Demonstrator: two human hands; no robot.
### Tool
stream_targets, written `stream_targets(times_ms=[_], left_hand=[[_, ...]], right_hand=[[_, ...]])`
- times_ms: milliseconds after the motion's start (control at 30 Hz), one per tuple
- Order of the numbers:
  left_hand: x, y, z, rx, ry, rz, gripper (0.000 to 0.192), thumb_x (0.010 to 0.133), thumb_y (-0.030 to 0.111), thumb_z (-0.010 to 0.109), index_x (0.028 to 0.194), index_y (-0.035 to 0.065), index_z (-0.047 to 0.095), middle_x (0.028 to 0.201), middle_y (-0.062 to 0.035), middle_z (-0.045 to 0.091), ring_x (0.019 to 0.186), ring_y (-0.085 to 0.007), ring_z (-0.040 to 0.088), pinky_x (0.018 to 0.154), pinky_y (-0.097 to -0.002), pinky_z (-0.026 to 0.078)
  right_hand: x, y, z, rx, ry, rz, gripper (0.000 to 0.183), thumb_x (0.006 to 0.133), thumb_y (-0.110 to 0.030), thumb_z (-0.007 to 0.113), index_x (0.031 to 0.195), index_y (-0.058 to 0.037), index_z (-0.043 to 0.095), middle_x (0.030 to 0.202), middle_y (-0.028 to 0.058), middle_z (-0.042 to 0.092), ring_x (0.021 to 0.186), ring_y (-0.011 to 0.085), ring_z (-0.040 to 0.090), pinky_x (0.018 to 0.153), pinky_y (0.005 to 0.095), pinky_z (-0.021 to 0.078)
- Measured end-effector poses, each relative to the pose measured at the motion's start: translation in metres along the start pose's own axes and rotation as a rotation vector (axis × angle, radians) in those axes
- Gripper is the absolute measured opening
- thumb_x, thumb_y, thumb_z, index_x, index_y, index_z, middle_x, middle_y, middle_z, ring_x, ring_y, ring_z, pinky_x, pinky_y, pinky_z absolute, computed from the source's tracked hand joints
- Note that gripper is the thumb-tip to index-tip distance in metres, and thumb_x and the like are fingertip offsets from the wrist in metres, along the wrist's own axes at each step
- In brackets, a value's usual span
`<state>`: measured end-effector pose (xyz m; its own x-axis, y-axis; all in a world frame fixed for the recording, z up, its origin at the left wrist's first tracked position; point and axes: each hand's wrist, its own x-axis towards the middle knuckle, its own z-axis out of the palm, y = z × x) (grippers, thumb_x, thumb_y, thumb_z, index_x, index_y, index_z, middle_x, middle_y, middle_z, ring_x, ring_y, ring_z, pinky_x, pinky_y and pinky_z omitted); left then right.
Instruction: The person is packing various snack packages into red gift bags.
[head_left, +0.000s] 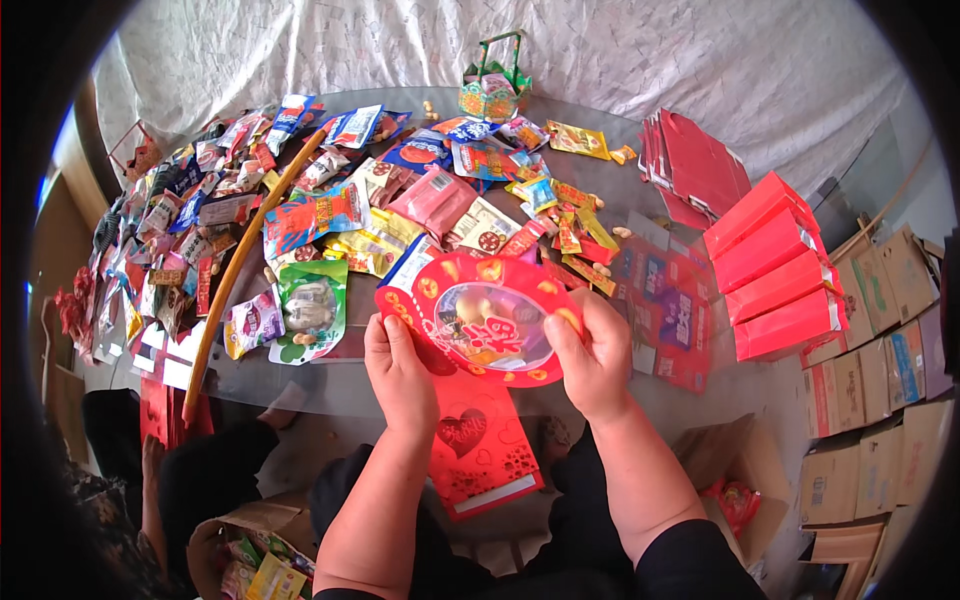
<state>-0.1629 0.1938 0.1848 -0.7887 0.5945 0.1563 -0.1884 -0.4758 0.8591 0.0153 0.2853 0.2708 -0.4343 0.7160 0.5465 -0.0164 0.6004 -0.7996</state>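
Note:
Both my hands hold up a red plastic pouch with gold ingot prints. Snacks, perhaps wrapped, show through its oval clear window. My left hand pinches the left edge between thumb and fingers, while my right hand grips the right edge. Beneath the pouch is a red paper gift bag printed with hearts, its upper part hidden. Just left of my left hand, a green snack packet and a purple-and-white packet lie near the glass table's edge. Peanuts and small red-and-yellow wrapped snacks lie beyond my right hand.
A wooden stick divides the heaped snack packets. Red gift bags stand at right, beside flat red bags. A green basket is at the back. Another person's arm shows at left. Cardboard boxes stand right.

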Motion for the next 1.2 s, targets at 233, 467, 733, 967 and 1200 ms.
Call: stream_targets(times_ms=[233,467,733,967,1200], left_hand=[[-0.008,-0.012,0.012,-0.193,0.081,-0.147,0.025,0.117,0.025,0.048,0.116,0.0049,0.064,0.109,-0.0018,0.072,0.094,-0.0060,0.066,0.083,-0.0251,0.054],[-0.010,-0.005,0.019,-0.099,0.030,-0.126,0.026,0.118,0.023,0.047,0.109,0.0061,0.064,0.103,0.0008,0.071,0.090,-0.0034,0.063,0.082,-0.0231,0.052],[-0.007,0.005,0.015,0.066,-0.066,-0.067,0.025,0.117,0.022,0.049,0.105,0.0066,0.065,0.098,0.0039,0.068,0.085,-0.0024,0.058,0.078,-0.0216,0.048],[-0.004,0.038,0.004,0.750,-0.331,0.099,0.015,0.103,0.010,0.069,0.092,0.0015,0.065,0.069,-0.0087,0.057,0.063,-0.0156,0.053,0.061,-0.0336,0.045],[-0.013,0.055,0.001,0.902,-0.682,0.141,0.013,0.092,0.010,0.079,0.099,0.0024,0.072,0.089,-0.0130,0.075,0.081,-0.0266,0.073,0.074,-0.0363,0.056]], right_hand=[[0.008,-0.001,-0.007,-0.072,-0.001,-0.064,0.008,0.097,-0.005,0.070,0.094,0.0016,0.067,0.079,0.0102,0.061,0.070,0.0216,0.059,0.065,0.0340,0.0465],[0.003,0.009,-0.025,-0.108,-0.104,0.175,0.009,0.097,-0.006,0.071,0.097,0.0018,0.069,0.082,0.0090,0.066,0.075,0.0164,0.063,0.070,0.0342,0.0504],[0.001,0.024,-0.031,0.172,-0.134,0.360,0.026,0.100,-0.015,0.077,0.120,0.0006,0.072,0.107,0.0044,0.076,0.097,0.0104,0.068,0.088,0.0308,0.0548],[0.003,0.022,-0.034,-0.228,-0.034,-0.216,0.050,0.092,-0.013,0.082,0.138,-0.0017,0.064,0.124,0.0124,0.072,0.116,0.0289,0.068,0.102,0.0407,0.0524],[-0.020,0.007,-0.015,-0.261,-0.460,-0.126,0.035,0.094,-0.007,0.075,0.128,-0.0069,0.068,0.117,0.0157,0.074,0.101,0.0308,0.074,0.087,0.0361,0.0590]])
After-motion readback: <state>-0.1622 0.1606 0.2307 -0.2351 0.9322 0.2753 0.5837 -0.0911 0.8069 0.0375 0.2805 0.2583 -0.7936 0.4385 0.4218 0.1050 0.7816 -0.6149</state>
